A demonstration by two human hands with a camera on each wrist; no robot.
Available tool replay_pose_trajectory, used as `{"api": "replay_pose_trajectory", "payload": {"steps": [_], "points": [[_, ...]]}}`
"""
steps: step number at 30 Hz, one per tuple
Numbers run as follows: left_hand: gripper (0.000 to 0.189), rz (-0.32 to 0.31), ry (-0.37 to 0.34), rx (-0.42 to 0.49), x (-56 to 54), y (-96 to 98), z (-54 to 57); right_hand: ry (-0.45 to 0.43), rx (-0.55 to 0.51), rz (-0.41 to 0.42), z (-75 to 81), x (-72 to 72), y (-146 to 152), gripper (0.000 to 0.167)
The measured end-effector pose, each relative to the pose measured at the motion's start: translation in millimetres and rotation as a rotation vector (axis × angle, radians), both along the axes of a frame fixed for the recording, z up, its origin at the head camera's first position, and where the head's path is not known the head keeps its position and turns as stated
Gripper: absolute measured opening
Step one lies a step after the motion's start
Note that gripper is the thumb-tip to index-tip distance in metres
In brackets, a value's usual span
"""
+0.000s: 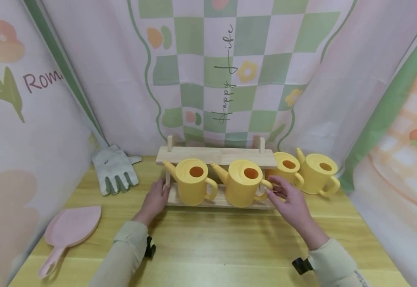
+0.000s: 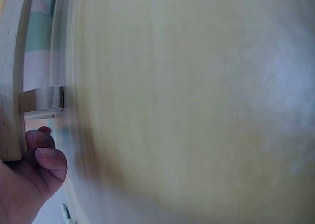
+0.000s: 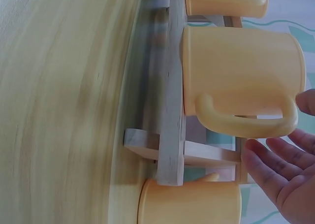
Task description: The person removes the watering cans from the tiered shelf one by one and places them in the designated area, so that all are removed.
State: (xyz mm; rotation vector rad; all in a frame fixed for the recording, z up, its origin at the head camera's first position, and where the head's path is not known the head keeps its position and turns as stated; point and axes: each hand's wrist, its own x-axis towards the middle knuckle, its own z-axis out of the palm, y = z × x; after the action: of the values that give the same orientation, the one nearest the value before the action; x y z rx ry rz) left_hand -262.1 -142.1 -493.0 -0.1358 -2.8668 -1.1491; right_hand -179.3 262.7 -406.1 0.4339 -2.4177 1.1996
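Two yellow watering cans stand side by side on the lower board of a small wooden shelf (image 1: 215,156), the left can (image 1: 192,187) and the right can (image 1: 242,190), spouts toward the left. My left hand (image 1: 155,201) grips the shelf's left end, its fingers curled at the end of the board (image 2: 11,86) in the left wrist view. Beside the right can's handle (image 3: 246,125), my right hand (image 1: 291,203) has its thumb and relaxed fingers on either side of the upper curve. Its fingertips (image 3: 253,147) are right at the handle.
Two more yellow watering cans, one partly behind the shelf's right end (image 1: 286,165) and another farther right (image 1: 317,173), stand on the wooden table (image 1: 208,247). A work glove (image 1: 115,167) and a pink dustpan (image 1: 73,227) lie at left. Printed curtains surround the table's back and sides.
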Motion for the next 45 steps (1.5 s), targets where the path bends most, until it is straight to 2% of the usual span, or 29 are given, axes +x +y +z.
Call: {"api": "replay_pose_trajectory", "payload": {"steps": [15, 28, 35, 45], "points": [[0.054, 0.014, -0.029, -0.008, 0.2, 1.6, 2.4, -0.03, 0.04, -0.044, -9.1, -3.3, -2, 0.036], [0.054, 0.012, -0.021, 0.004, 0.3, 1.3, -0.2, -0.06, 0.032, -0.046, -12.0, -1.2, -1, 0.036], [0.052, 0.024, -0.034, 0.008, 0.7, 2.5, 2.0, -0.073, 0.036, -0.048, -12.1, -1.1, -1, 0.034], [0.048, 0.02, -0.003, -0.008, 0.8, 2.3, 1.4, -0.06, 0.055, -0.067, -13.7, -1.7, -1, 0.03]]}}
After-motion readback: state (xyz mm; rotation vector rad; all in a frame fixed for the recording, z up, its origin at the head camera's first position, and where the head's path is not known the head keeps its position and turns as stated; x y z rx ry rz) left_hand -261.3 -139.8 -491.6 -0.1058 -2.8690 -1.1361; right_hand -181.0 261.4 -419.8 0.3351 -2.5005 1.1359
